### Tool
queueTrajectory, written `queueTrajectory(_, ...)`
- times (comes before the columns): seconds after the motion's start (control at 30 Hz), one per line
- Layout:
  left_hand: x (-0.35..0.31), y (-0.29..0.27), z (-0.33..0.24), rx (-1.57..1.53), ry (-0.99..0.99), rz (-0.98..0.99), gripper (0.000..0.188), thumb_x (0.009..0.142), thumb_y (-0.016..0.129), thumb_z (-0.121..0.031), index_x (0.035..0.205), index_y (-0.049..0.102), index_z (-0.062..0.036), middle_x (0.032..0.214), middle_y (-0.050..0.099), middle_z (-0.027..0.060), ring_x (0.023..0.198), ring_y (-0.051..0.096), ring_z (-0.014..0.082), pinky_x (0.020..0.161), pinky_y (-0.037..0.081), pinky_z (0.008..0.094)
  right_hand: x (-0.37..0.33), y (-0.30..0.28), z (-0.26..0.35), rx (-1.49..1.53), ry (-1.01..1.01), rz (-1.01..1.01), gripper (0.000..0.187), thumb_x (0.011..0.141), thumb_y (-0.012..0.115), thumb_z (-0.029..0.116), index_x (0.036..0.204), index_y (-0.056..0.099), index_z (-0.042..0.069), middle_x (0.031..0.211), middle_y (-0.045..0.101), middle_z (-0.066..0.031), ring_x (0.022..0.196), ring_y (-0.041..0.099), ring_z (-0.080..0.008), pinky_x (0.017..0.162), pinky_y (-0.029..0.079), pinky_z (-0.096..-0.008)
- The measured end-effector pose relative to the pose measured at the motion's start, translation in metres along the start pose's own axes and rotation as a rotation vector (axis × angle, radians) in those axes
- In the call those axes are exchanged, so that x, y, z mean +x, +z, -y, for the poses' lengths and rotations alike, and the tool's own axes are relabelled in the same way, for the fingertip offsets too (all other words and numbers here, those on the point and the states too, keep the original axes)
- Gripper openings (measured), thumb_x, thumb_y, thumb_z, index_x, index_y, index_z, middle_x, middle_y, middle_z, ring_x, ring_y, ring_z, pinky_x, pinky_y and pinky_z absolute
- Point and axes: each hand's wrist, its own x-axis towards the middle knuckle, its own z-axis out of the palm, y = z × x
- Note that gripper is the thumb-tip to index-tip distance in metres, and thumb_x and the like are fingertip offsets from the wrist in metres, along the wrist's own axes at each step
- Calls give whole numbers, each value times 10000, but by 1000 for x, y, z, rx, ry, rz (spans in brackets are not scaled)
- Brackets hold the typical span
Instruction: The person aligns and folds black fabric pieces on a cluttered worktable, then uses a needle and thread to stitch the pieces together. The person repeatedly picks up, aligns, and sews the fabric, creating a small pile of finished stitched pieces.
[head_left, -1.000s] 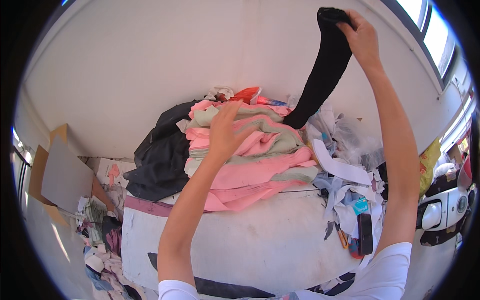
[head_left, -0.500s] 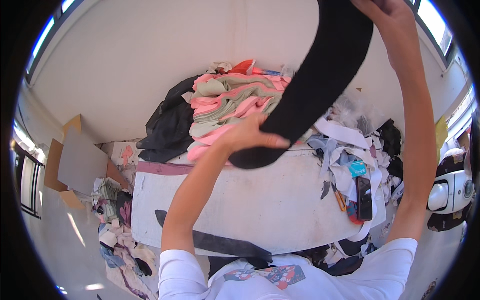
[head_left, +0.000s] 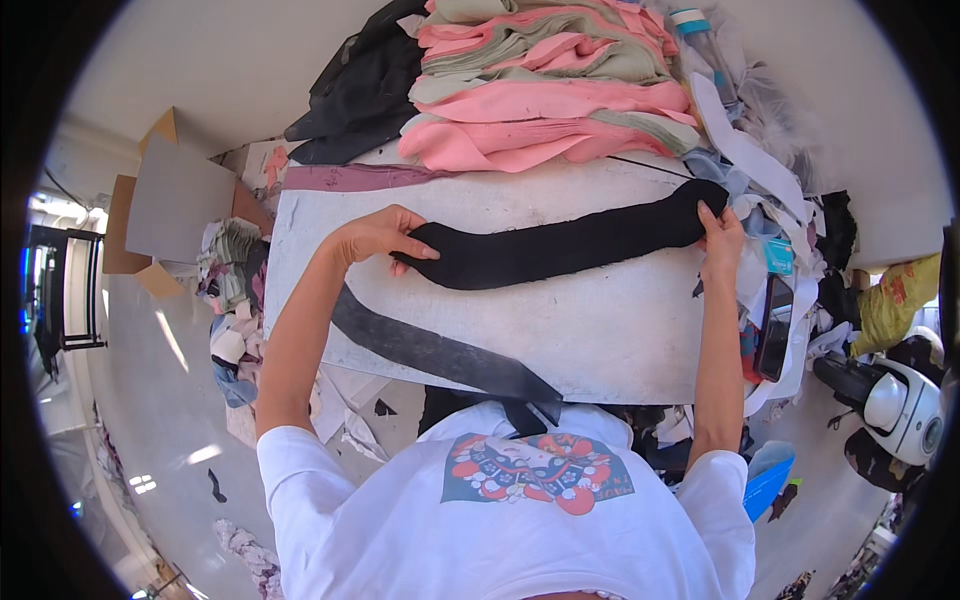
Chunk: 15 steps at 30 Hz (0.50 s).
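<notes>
A long black fabric strip [head_left: 560, 245] stretches sideways over the white tabletop [head_left: 610, 330]. At its left end, my left hand [head_left: 385, 238] pinches it between thumb and fingers. My right hand [head_left: 722, 235] grips the other end, which folds over a little. Nearer to me lies a dark grey strip [head_left: 440, 350], slanting down to the table's front edge. Behind the black piece, a heap of pink and grey-green cloth pieces [head_left: 550, 110] is stacked, with black fabric [head_left: 370, 85] to its left.
White fabric scraps [head_left: 735, 135], a clear bottle [head_left: 705, 55] and a phone [head_left: 774, 325] crowd the table's right side. To the left are an open cardboard box [head_left: 185, 205] and piled scraps [head_left: 235, 265]. A white scooter [head_left: 895, 405] stands at the far right.
The black strip has come down from a raised slant to lie nearly level above the table. My right hand has dropped from the top, and my left hand has shifted left to the strip's end.
</notes>
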Motion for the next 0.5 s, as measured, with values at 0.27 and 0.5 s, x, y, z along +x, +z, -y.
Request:
queueTrajectory(0.27,-7,-7,-5,20,66,-120,188,810,757,-196,843,653,-44,668,602,-13,552,567,72,488,451,209,0,-11,-2,-69,-7,30,213,877,712,225,973,655,43,690,601,50,530,491,-14,431,378,-172)
queueTrajectory(0.5,-12,-4,3,-65,185,-200,197,817,754,-208,869,652,-47,716,598,-29,610,545,60,498,431,212,-9,-16,1,-48,27,60,203,875,713,206,964,644,37,718,598,40,548,513,-27,449,438,-179)
